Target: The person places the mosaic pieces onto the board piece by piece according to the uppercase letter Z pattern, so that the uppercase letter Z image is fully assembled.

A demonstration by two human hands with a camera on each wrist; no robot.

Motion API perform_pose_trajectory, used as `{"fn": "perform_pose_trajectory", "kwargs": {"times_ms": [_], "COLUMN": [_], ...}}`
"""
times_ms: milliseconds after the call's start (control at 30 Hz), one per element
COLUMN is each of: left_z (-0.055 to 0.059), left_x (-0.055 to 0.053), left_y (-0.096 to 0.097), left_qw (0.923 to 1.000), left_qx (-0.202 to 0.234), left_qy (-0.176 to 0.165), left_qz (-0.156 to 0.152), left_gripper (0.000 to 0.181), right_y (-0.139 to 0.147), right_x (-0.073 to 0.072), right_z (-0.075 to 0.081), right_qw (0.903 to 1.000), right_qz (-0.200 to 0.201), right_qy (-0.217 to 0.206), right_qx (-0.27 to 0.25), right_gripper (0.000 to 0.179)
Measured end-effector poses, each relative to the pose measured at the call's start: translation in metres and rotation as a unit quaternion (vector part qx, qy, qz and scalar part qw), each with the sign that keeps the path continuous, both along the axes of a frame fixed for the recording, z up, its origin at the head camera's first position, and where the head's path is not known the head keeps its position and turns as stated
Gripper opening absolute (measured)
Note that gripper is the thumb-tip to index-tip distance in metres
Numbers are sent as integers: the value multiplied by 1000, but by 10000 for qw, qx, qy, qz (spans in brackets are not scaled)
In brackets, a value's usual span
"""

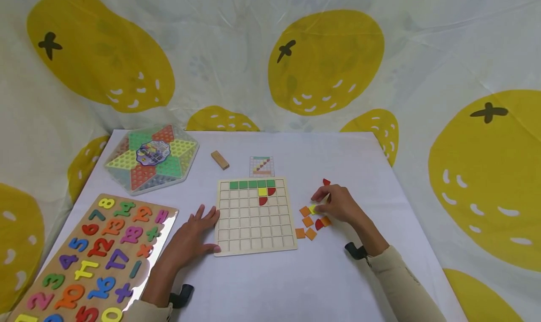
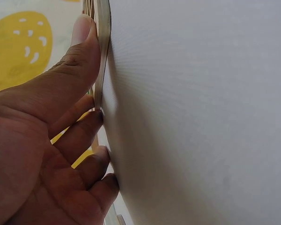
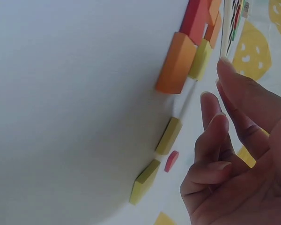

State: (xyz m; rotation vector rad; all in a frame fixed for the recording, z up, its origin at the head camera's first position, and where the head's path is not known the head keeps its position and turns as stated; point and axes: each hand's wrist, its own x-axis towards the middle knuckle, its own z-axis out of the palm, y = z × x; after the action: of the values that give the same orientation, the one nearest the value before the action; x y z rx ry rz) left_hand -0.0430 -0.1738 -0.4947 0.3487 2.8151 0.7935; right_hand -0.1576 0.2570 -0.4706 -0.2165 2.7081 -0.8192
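A square wooden grid board lies mid-table. It carries a row of green squares, a yellow square and two red quarter-circles. Along the board's left edge my left hand rests with spread fingers, its thumb at the near left corner. My right hand hovers over loose pieces right of the board, fingers loosely bent and nothing between them. Below its thumb lies a yellow piece, among several orange squares and a red quarter-circle. Two yellow pieces lie under that hand in the right wrist view.
A small patterned card lies behind the board, with a wooden block to its left. At the back left is a star-patterned game board. A number puzzle board covers the near left. Another red piece lies behind the right hand.
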Motion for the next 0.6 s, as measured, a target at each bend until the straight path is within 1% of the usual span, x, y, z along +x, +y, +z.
{"fn": "perform_pose_trajectory", "kwargs": {"times_ms": [200, 333, 467, 600], "left_z": [1, 1, 1, 1], "left_x": [-1, -1, -1, -1], "left_y": [0, 0, 0, -1], "left_qw": [10000, 10000, 9999, 9999], "left_qx": [3, 21, 91, 117], "left_qy": [10, 60, 73, 79], "left_qz": [-2, -35, -61, -70], "left_gripper": [102, 101, 101, 101], "right_y": [5, 3, 1, -1], "right_x": [1, 1, 2, 3], "right_z": [-7, -10, -8, -5], "right_qw": [9999, 9998, 9998, 10000], "right_qz": [134, 142, 106, -15], "right_qy": [-96, -91, -50, 37], "right_qx": [26, 107, 159, 74], "right_gripper": [24, 23, 22, 20]}}
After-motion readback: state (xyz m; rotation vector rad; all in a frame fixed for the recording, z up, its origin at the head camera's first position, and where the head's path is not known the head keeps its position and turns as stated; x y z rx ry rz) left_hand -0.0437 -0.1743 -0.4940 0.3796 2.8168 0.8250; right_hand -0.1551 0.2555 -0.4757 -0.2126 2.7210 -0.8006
